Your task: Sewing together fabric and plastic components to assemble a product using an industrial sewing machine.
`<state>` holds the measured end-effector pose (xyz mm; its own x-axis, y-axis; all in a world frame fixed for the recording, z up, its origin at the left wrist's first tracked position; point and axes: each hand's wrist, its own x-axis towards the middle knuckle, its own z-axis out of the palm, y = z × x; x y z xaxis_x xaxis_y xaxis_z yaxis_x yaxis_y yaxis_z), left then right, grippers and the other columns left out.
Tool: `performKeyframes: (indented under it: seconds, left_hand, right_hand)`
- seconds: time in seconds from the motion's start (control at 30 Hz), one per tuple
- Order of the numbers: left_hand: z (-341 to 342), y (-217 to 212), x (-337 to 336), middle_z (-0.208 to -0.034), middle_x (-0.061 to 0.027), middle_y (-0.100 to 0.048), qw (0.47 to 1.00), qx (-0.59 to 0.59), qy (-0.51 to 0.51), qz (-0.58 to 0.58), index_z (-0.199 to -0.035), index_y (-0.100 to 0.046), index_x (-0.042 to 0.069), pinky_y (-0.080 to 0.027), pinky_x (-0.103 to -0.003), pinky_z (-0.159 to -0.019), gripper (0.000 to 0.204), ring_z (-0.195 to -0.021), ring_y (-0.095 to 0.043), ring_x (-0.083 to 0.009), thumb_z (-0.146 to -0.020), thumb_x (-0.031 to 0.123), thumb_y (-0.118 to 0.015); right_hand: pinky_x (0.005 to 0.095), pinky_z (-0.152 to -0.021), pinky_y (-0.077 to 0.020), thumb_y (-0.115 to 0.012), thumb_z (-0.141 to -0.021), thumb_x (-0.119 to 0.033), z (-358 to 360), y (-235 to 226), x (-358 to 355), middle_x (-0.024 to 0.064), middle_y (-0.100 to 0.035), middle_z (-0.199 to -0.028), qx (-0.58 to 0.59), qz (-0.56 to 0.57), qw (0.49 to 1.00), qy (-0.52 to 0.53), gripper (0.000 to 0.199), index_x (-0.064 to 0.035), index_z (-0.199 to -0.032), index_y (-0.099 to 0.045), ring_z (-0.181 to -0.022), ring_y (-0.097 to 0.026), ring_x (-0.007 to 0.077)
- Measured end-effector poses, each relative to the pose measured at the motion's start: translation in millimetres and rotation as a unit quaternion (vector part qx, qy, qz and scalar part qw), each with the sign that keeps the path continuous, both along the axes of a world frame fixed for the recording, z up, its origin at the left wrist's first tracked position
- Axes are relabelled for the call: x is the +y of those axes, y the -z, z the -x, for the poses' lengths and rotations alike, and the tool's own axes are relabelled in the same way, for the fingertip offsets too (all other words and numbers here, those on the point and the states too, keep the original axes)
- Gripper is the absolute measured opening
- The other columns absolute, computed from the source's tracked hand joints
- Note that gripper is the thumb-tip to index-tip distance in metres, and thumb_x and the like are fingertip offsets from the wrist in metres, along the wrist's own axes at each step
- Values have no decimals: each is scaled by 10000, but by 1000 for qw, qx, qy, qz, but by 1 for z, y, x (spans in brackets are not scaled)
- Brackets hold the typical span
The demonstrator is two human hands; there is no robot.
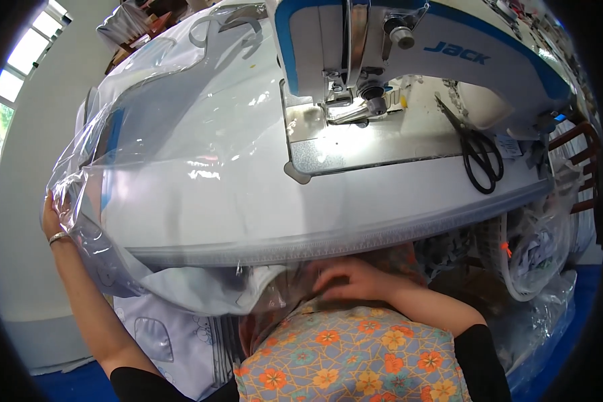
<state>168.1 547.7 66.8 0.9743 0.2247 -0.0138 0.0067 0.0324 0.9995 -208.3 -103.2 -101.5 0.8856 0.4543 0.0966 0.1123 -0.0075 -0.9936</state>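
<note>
A: What do the fingers hold?

B: The left hand [51, 218], out at the far left, has its fingers closed on the edge of a clear plastic cover [174, 154]. The right hand [352, 278], low at centre, lies with fingers curled on the same sheet just under the table [409, 181] edge; whether it grips cannot be told.

A: How does the cover lie?

B: Draped across the table, its long axis running left to right, a zipper strip [342, 240] following the front edge just above the right fingers.

A: What surrounds it?

B: A white-and-blue sewing machine [409, 47] stands beyond the right fingers; black scissors [479, 151] lie to their upper right. A clear bag [536, 251] of scraps hangs at far right.
</note>
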Motion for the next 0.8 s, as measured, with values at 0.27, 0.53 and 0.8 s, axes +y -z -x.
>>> performKeyframes:
  seconds: [0.27,0.53,0.8]
  left_hand:
    - [-17,11,-26,-1171,-208,-648,994,-54,-40,84,-1213,-563,-66,-592,-397,-933,326,-1049,-667,-309,-1012,190,-547]
    - [104,-9,-293,-1527,-207,-395,862,-238,-174,-413,-1474,-388,-26,-301,-386,-1174,540,-1469,-295,-303,-989,153,-542]
    - [279,54,-492,-1389,-208,-521,653,-318,430,-537,-1292,-558,-60,-336,-534,-1103,525,-1320,-473,-344,-820,157,-628]
  right_hand:
    - [312,-889,-486,-710,-929,-213,7,20,2,43,-647,-1022,230,-122,966,-2,286,-50,-1149,-625,-984,-602,147]
    - [407,-1059,-426,-729,-905,-272,-32,29,42,154,-601,-1329,259,-74,963,10,531,-52,-1358,-562,-1247,-542,261]
    - [383,-1037,-443,-703,-936,-249,5,-19,32,143,-625,-1272,210,-92,955,-186,433,-9,-1278,-589,-1212,-562,238]
